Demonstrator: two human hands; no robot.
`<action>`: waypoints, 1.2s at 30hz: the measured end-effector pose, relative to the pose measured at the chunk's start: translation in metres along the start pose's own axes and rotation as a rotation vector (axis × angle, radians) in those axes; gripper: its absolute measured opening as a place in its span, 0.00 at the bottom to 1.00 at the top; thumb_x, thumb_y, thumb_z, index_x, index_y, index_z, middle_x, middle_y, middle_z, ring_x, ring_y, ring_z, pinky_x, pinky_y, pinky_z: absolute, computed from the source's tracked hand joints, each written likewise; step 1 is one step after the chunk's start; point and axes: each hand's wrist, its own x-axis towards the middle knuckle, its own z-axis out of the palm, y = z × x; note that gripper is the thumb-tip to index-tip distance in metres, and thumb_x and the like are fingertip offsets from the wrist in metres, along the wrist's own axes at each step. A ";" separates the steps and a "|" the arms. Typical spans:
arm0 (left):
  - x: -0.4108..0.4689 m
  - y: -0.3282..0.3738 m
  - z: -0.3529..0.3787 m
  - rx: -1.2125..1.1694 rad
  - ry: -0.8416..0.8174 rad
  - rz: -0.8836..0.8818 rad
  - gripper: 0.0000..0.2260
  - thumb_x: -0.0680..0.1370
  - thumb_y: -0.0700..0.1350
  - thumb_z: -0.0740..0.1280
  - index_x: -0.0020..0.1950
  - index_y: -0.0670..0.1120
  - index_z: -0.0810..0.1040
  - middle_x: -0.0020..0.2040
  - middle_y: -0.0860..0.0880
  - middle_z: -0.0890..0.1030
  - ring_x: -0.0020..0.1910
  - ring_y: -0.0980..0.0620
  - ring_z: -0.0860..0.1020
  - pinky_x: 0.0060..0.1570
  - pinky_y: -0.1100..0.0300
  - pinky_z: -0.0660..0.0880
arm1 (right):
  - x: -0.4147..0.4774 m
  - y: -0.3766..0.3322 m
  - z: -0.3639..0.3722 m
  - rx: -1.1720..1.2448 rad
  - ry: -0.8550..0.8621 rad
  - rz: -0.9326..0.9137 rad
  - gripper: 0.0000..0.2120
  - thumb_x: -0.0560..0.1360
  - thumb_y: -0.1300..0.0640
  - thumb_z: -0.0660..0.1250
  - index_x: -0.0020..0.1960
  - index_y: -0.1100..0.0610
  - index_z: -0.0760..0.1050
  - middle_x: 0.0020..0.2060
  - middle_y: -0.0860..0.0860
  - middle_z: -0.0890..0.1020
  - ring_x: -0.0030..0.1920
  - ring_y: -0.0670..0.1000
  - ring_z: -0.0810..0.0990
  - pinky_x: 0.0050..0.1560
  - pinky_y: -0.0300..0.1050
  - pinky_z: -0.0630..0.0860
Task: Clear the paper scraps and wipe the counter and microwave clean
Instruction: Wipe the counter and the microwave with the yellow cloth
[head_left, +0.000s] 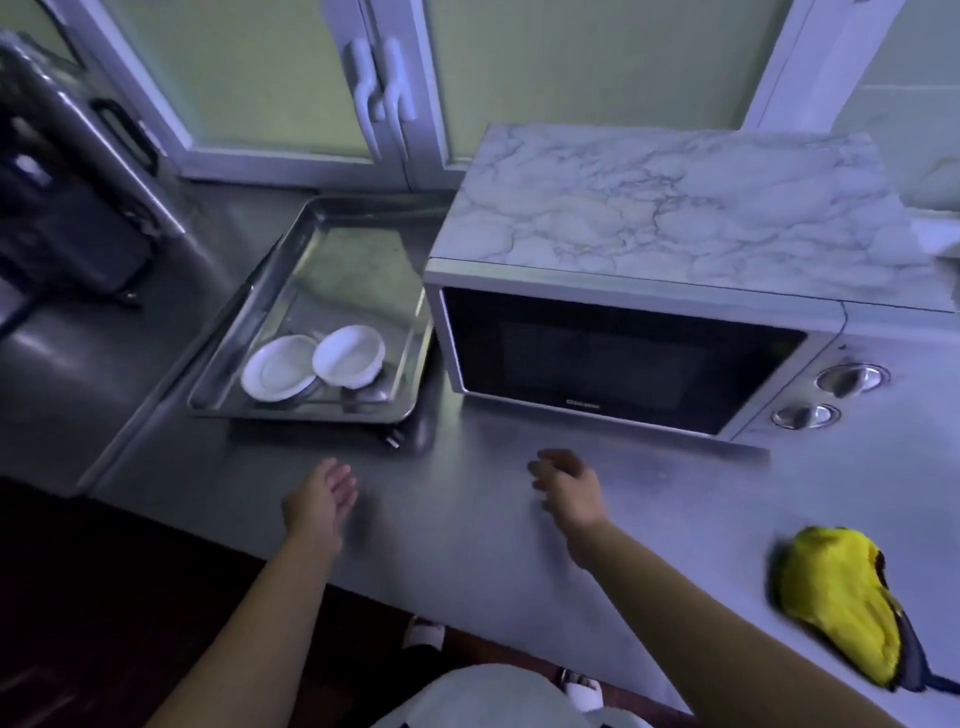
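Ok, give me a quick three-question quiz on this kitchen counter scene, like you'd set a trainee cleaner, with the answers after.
1. True or false: the yellow cloth lies on the counter, and the right hand is not touching it.
2. Fill the gap: the microwave door is ___.
3. Where do the two white dishes sit? A: in the metal tray. B: on top of the microwave. C: on the yellow cloth.
Key: 1 true; 2 shut; 3 A.
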 end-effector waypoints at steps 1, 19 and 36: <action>0.012 0.009 -0.007 -0.021 -0.007 -0.022 0.19 0.83 0.45 0.61 0.72 0.38 0.70 0.65 0.40 0.78 0.41 0.51 0.77 0.42 0.60 0.74 | 0.000 -0.003 0.017 -0.030 -0.063 0.019 0.11 0.78 0.62 0.68 0.60 0.60 0.77 0.52 0.60 0.81 0.47 0.55 0.79 0.47 0.48 0.74; 0.165 0.114 -0.047 -0.156 -0.155 -0.073 0.12 0.82 0.38 0.63 0.65 0.35 0.73 0.56 0.38 0.81 0.49 0.46 0.83 0.47 0.54 0.81 | 0.058 -0.016 0.240 -0.909 0.097 -0.091 0.14 0.76 0.46 0.65 0.59 0.49 0.77 0.56 0.54 0.77 0.60 0.59 0.76 0.57 0.50 0.66; 0.211 0.142 -0.060 -0.128 -0.218 -0.093 0.11 0.83 0.34 0.59 0.66 0.38 0.72 0.59 0.38 0.80 0.52 0.43 0.81 0.60 0.41 0.76 | 0.073 -0.006 0.222 -0.931 0.244 -0.085 0.19 0.76 0.43 0.66 0.65 0.48 0.76 0.57 0.51 0.77 0.62 0.55 0.71 0.62 0.52 0.66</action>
